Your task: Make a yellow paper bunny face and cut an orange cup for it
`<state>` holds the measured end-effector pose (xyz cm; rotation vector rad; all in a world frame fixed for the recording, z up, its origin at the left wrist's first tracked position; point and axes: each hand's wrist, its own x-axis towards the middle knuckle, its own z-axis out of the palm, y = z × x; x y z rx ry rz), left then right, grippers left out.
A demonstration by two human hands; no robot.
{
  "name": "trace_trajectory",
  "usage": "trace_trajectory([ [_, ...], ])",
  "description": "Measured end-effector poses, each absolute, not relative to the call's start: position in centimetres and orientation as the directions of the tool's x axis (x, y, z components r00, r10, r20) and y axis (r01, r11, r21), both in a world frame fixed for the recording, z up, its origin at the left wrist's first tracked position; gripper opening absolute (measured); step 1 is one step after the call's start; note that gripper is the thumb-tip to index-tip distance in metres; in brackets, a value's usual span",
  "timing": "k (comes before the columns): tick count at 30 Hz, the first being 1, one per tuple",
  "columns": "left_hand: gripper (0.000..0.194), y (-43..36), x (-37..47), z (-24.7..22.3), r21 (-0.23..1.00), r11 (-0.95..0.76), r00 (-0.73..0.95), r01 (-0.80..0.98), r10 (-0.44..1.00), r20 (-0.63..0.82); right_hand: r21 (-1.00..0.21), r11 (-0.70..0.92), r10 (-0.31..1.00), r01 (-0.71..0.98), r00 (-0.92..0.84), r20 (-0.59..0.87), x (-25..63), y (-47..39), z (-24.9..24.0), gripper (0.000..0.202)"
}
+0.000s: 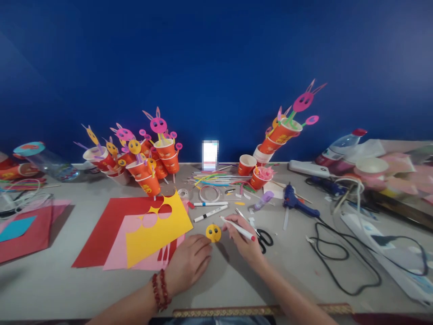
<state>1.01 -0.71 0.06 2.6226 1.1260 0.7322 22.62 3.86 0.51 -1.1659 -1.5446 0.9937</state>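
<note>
A small yellow paper disc [213, 233] with two dark eyes lies on the grey table between my hands. My left hand [192, 259] rests palm down with its fingers stretched out, the fingertips at the disc's lower left edge. Between the fingers of my right hand [241, 237] is a white marker with a red end [241, 228]. Its other end points up and left, above and right of the disc, apart from it. Black-handled scissors [264, 240] lie partly behind my right hand. Two more markers [210, 213] lie just beyond the disc.
Yellow card with round cutouts [158, 239] overlaps pink and red sheets at left. Decorated red paper cups [145, 178] stand at the back. A blue glue gun [297, 202], its black cord [338, 262] and a power strip [385, 257] lie at right. A lit screen [210, 155] stands behind.
</note>
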Motion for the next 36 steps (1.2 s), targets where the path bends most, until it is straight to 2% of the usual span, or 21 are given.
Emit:
trace_trajectory([
  [4, 0.021, 0.1, 0.5, 0.2, 0.375, -0.575, 0.491, 0.727, 0.818, 0.301, -0.828, 0.378, 0.925, 0.415, -0.215, 0.314, 23.6, 3.4, 0.5, 0.021],
  [7, 0.025, 0.6, 0.5, 0.3, 0.352, -0.520, 0.453, 0.778, 0.853, 0.258, -0.733, 0.481, 0.876, 0.481, -0.279, 0.392, 23.7, 3.2, 0.3, 0.024],
  [12, 0.031, 1.3, 1.3, 0.5, 0.325, -0.490, 0.450, 0.809, 0.872, 0.192, -0.676, 0.504, 0.863, 0.538, -0.341, 0.372, 23.4, 3.2, -0.3, 0.029],
  [21, 0.021, 2.4, 2.5, 0.7, 0.267, -0.447, 0.417, 0.854, 0.894, 0.165, -0.583, 0.559, 0.829, 0.589, -0.403, 0.388, 23.0, 2.8, -1.4, 0.037],
  [27, 0.023, 2.6, 2.7, 1.0, 0.304, -0.400, 0.396, 0.865, 0.915, 0.077, -0.610, 0.502, 0.865, 0.613, -0.369, 0.341, 22.7, 2.5, -0.9, 0.031],
  [31, 0.024, 2.7, 2.5, 0.7, 0.343, -0.380, 0.376, 0.859, 0.923, 0.080, -0.647, 0.470, 0.881, 0.600, -0.362, 0.305, 22.6, 2.4, -0.7, 0.032],
  [36, 0.026, 2.6, 2.5, 0.5, 0.357, -0.375, 0.370, 0.856, 0.925, 0.085, -0.759, 0.353, 0.929, 0.548, -0.301, 0.215, 22.7, 2.6, -0.5, 0.031],
])
